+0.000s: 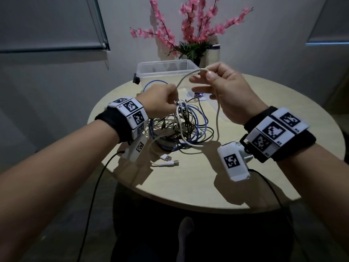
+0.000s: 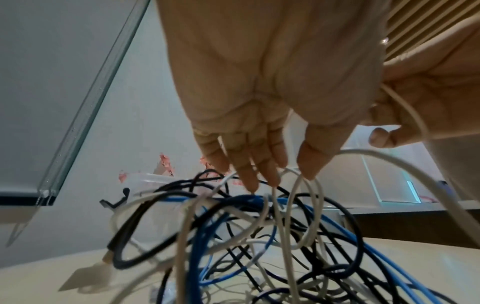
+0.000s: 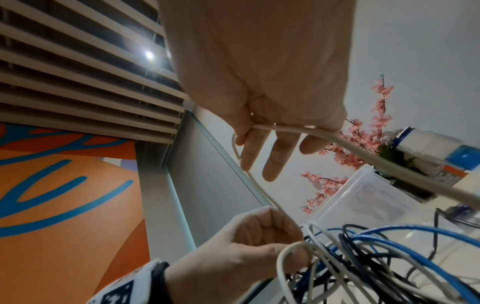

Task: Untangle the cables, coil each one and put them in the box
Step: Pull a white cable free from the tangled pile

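Observation:
A tangle of white, blue and black cables (image 1: pixel 181 129) lies in the middle of the round table (image 1: pixel 188 190). My left hand (image 1: pixel 168 100) pinches white loops at the top of the tangle (image 2: pixel 259 236) and holds them up; its fingertips (image 2: pixel 270 174) meet on the loops. My right hand (image 1: pixel 206 72), raised in front of the box, pinches one white cable (image 1: pixel 218 118) between thumb and forefinger, the other fingers straight. That cable (image 3: pixel 285 129) runs across to the left hand (image 3: pixel 246 244) and hangs down into the pile. The clear plastic box (image 1: pixel 166 70) stands open behind, seemingly without cables.
Two white USB plugs (image 1: pixel 170 160) lie in front of the tangle. A vase of pink flowers (image 1: pixel 192 35) and a white container (image 1: pixel 214 53) stand behind the box. A clear lid (image 1: pixel 205 99) lies right of it. Black leads hang from my wrist cameras over the table's near edge.

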The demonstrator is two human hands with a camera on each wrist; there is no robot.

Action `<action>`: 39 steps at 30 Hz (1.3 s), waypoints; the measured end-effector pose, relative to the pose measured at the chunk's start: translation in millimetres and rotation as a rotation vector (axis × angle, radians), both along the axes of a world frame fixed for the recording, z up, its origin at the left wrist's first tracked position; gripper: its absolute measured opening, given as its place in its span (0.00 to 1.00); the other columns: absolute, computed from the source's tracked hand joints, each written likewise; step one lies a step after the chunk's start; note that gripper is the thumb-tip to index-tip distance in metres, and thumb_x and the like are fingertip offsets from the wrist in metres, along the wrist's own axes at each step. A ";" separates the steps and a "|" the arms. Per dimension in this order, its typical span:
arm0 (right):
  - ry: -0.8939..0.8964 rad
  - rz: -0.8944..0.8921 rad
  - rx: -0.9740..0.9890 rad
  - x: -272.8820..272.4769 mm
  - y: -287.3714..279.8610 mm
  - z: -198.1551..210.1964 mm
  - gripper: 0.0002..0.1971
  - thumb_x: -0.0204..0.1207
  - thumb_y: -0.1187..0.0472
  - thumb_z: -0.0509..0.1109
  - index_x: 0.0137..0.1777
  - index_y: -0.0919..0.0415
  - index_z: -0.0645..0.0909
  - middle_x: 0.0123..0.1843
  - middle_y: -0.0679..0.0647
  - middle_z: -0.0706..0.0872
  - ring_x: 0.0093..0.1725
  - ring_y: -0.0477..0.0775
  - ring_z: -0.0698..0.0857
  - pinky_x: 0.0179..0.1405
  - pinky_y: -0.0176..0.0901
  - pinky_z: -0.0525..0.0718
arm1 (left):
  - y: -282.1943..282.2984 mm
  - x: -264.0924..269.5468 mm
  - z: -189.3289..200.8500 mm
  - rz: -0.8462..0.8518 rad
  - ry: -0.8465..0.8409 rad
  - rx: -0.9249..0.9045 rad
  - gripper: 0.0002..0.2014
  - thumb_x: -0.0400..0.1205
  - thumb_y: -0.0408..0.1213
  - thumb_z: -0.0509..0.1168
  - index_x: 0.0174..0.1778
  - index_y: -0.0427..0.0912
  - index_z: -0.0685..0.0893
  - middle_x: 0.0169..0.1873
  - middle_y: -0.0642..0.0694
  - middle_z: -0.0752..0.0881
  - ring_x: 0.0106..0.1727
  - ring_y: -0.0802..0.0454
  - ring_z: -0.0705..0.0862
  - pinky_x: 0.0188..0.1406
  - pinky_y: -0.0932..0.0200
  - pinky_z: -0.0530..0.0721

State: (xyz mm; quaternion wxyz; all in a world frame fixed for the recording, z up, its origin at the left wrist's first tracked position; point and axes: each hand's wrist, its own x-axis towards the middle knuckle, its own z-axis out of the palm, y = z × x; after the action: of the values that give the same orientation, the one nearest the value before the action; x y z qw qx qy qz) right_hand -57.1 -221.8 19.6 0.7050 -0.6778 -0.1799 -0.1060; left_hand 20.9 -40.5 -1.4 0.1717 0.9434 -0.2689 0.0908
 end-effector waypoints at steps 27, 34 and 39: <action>0.265 -0.115 -0.378 -0.1 -10.1 -13.1 0.09 0.84 0.65 0.61 0.41 0.60 0.78 0.26 0.54 0.73 0.23 0.47 0.69 0.23 0.36 0.67 | 4.6 5.2 -2.5 0.183 -0.138 -0.142 0.05 0.75 0.29 0.62 0.46 0.38 0.78 0.43 0.38 0.84 0.46 0.38 0.81 0.43 0.52 0.79; 0.336 -0.120 -0.382 2.4 -3.1 -12.7 0.13 0.83 0.72 0.52 0.47 0.61 0.77 0.26 0.54 0.73 0.24 0.48 0.71 0.26 0.39 0.66 | 3.5 7.7 -9.0 0.123 0.210 -0.357 0.15 0.78 0.31 0.49 0.55 0.46 0.77 0.47 0.42 0.85 0.42 0.45 0.80 0.43 0.52 0.80; 0.257 0.006 -0.247 -0.3 -0.8 -10.9 0.14 0.82 0.75 0.51 0.45 0.59 0.74 0.35 0.54 0.82 0.28 0.44 0.79 0.28 0.33 0.73 | 5.6 19.5 -13.5 0.171 0.124 -0.140 0.09 0.83 0.35 0.62 0.58 0.44 0.80 0.57 0.47 0.85 0.61 0.46 0.82 0.61 0.53 0.78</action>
State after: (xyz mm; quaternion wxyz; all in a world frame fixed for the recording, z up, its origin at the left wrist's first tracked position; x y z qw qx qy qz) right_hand -57.5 -222.5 8.7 0.6338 -0.7668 -0.1019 0.0067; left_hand 40.4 -35.0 -14.9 0.2449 0.9524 -0.1693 0.0649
